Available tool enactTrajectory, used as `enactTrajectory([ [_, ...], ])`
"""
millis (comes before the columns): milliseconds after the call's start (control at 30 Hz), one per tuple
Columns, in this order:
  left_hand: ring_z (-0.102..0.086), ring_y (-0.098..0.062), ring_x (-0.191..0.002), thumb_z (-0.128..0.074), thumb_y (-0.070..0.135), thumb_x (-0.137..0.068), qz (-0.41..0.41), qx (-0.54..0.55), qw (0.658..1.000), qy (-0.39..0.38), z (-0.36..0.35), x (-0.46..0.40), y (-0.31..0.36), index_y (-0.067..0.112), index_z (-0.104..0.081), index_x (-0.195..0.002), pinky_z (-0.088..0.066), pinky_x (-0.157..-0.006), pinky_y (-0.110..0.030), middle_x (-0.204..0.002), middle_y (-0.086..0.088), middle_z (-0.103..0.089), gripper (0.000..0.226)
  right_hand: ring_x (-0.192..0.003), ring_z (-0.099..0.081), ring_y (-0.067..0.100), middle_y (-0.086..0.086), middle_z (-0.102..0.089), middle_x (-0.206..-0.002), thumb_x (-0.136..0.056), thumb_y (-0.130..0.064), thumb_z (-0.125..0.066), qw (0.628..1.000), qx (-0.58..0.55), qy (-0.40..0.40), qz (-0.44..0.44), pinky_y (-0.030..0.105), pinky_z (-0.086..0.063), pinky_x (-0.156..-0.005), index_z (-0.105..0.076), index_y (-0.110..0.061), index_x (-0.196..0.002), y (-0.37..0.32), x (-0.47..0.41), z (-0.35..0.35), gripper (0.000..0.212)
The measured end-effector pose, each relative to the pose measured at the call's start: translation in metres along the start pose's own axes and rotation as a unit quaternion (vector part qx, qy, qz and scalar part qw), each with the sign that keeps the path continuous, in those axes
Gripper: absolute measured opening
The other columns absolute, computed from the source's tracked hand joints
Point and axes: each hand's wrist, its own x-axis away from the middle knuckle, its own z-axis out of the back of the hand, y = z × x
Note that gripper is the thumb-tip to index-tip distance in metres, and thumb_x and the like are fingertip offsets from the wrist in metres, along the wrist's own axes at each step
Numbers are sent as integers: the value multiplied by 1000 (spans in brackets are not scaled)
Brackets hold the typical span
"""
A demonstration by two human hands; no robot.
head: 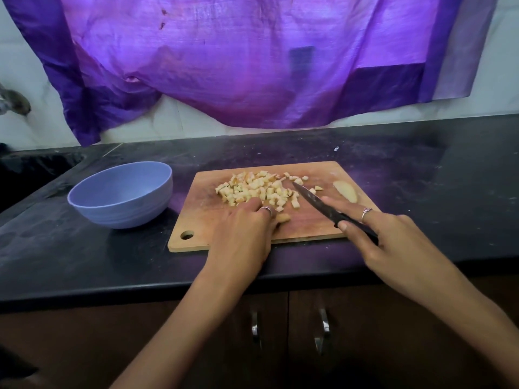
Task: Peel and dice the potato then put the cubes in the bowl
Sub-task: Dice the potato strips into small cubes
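Left hand (pixel 247 228): I curled my fingers on a last potato piece (pixel 282 218) beside the cubes (pixel 257 189) on the board (pixel 309 223)
Right hand (pixel 393 242): I gripped the knife (pixel 323 204)
Bowl (pixel 84 197): apart, left of the board
Doing it well: I judged knuckles forward, fingertips tucked; an uncut slice (pixel 346 190) waited

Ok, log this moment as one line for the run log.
stage: dicing | left hand: on potato piece | right hand: holds knife | cubes: on board | bowl: empty
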Motion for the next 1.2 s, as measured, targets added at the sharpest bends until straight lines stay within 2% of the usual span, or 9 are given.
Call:
enactTrajectory([
  [133,-57,-23,-84,-56,31,-92,43,46,998,6,3,7,-4,14,-71,-106,-48,-71,-38,-91,-1,-59,27,-60,-50,-8,-20,-55,-62,-98,-30,-45,1000,-6,-27,-6,16,-38,-55,-55,-46,-126,-2,2,-1,34],
  [233,-54,-19,-88,-60,28,-91,57,55,997,20,2,11,-6,16,-71,-107,-47,-76,-36,-90,3,-58,23,-56,-50,10,-7,-52,-61,-97,-37,-42,998,21,-52,-25,26,-41,-54,-66,-27,-94,-5,0,-6,26],
  [400,-53,-18,-87,-64,27,-89,72,76,994,35,0,12,-7,17,-73,-104,-47,-76,-37,-86,3,-58,20,-61,-47,14,-4,-47,-67,-98,-38,-40,995,55,-78,-31,31,-33,-54,-35,-31,-60,-16,-5,-13,39],
  [667,-50,-19,-84,-65,22,-88,68,78,994,36,-6,11,-8,12,-74,-96,-46,-71,-36,-81,3,-54,16,-57,-46,14,0,-49,-66,-100,-33,-40,990,71,-117,-35,28,-30,-51,-43,-22,-65,-21,-15,-17,37],
  [767,-48,-18,-85,-67,20,-87,73,87,993,41,-5,10,-7,10,-74,-95,-42,-70,-32,-81,4,-52,15,-63,-48,19,-1,-49,-70,-100,-31,-40,991,60,-122,-14,30,-32,-53,-52,-54,-70,-27,-24,-17,40],
  [833,-47,-18,-84,-67,18,-86,70,77,994,42,-6,10,-5,9,-74,-92,-42,-69,-32,-81,3,-52,13,-69,-48,20,0,-54,-81,-101,-31,-38,988,75,-138,3,32,-38,-58,-47,-69,-110,-28,-33,-21,40],
  [933,-48,-20,-83,-67,16,-86,70,63,995,39,-6,10,-2,6,-74,-88,-45,-69,-36,-82,-1,-55,13,-64,-43,15,1,-49,-81,-101,-28,-37,981,136,-139,16,31,-35,-53,-32,-52,-140,-24,-48,-34,46],
  [1033,-44,-17,-82,-67,17,-86,78,56,994,44,-4,10,0,7,-74,-86,-40,-68,-32,-80,4,-47,13,-61,-41,12,-5,-41,-73,-101,-28,-36,979,153,-132,33,30,-34,-50,-29,-54,-140,-23,-47,-34,47],
  [1200,-44,-17,-84,-65,21,-88,83,62,994,43,-3,10,1,9,-73,-87,-42,-70,-32,-81,6,-44,15,-90,-58,29,4,-59,-100,-100,-36,-35,980,164,-116,17,39,-49,-72,-36,-49,-132,-11,-19,-14,35],
])
